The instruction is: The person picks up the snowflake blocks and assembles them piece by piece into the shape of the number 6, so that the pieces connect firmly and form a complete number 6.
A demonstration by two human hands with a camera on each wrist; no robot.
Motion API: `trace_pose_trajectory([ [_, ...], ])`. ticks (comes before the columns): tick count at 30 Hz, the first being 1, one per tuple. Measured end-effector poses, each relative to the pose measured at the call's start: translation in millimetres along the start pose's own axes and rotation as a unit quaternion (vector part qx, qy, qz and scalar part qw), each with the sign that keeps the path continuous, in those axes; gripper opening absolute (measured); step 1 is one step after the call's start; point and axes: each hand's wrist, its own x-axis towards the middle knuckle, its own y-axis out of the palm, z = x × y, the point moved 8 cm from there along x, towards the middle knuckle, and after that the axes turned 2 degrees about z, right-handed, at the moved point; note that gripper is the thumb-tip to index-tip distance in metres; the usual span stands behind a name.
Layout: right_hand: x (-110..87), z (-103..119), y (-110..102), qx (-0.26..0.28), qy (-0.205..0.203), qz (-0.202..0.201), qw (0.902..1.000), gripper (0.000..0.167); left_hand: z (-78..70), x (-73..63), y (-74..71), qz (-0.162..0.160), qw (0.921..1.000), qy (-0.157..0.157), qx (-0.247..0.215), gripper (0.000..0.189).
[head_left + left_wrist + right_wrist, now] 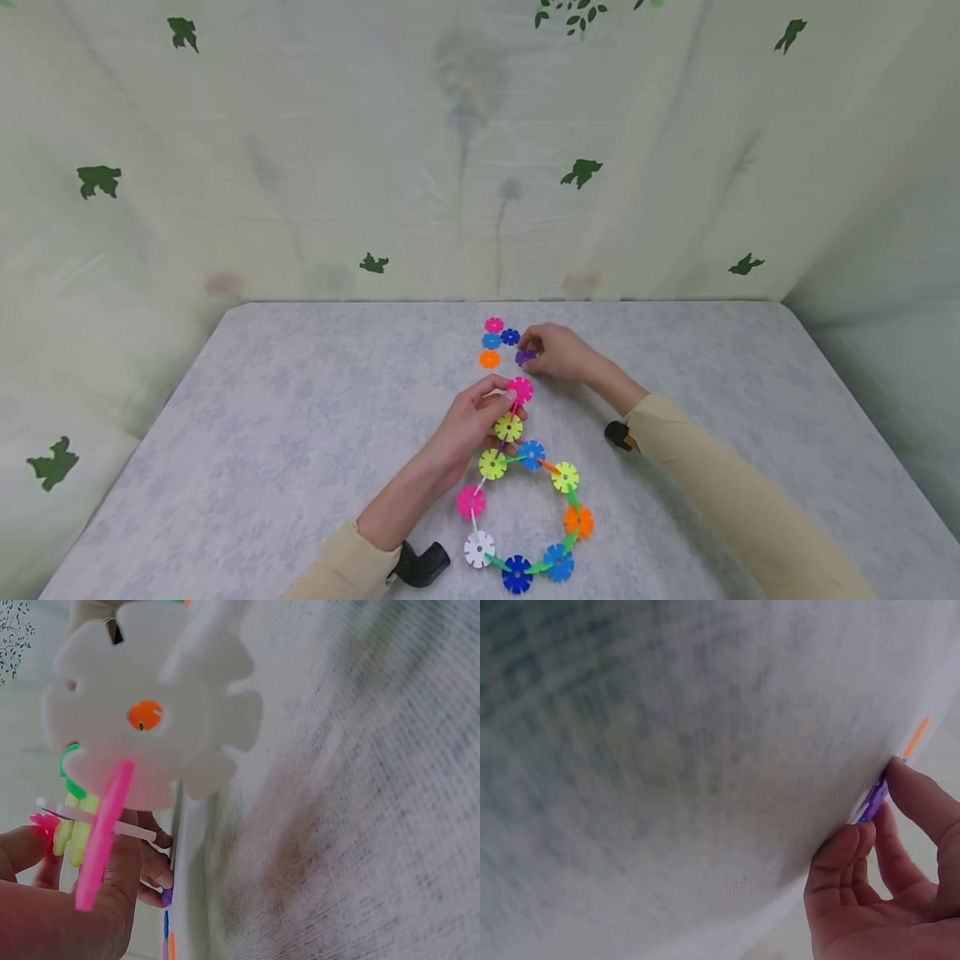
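Observation:
My left hand [467, 427] pinches a pink notched disc [522, 390] at the top of a chain of plastic snowflake discs. Below it a yellow disc [508, 428] joins on, leading down to a closed ring of linked discs. That ring includes a white disc [480, 550], seen large in the left wrist view, and an orange disc [579, 522]. Farther back, my right hand [564, 352] has thumb and fingertips on a purple disc [876, 799] at the table surface. Part of the purple disc is hidden behind the fingers.
Loose discs lie beside the right hand: pink [494, 325], light blue [491, 341], dark blue [510, 337] and orange [490, 359]. A grey mottled cloth covers the table [300, 400]. Behind it hangs a pale curtain [315, 167] with green bird shapes.

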Motion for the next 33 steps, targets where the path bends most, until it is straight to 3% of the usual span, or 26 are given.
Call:
trace_pose_trajectory([
  [8, -22.3, -1, -7, 0.019, 0.009, -0.013, 0.9997, 0.010, 3.8, 4.2, -1.2, -0.032, 0.9991, -0.008, 0.025, 0.023],
  [11, -38.8, 0, -12, 0.022, -0.010, -0.030, 0.9993, 0.010, 3.6, 4.4, -2.8, -0.047, 0.9979, -0.010, 0.044, 0.023],
  [14, -57.4, 1, -16, 0.058, -0.033, -0.047, 0.9966, 0.013, 2.6, 4.4, -4.2, -0.056, 0.9964, -0.011, 0.063, 0.024],
  [21, -97.0, 1, -19, 0.146, -0.044, -0.098, 0.9834, 0.020, 1.0, 6.4, -2.9, -0.047, 0.9975, -0.004, 0.052, 0.024],
  [26, -115.8, -1, -18, 0.199, -0.045, -0.136, 0.9695, 0.013, 0.2, 6.9, -1.9, -0.048, 0.9973, 0.002, 0.055, 0.025],
  [33, -127.3, 7, -20, 0.205, -0.073, -0.184, 0.9586, 0.016, -1.4, 6.1, 0.1, -0.050, 0.9965, 0.013, 0.066, 0.026],
])
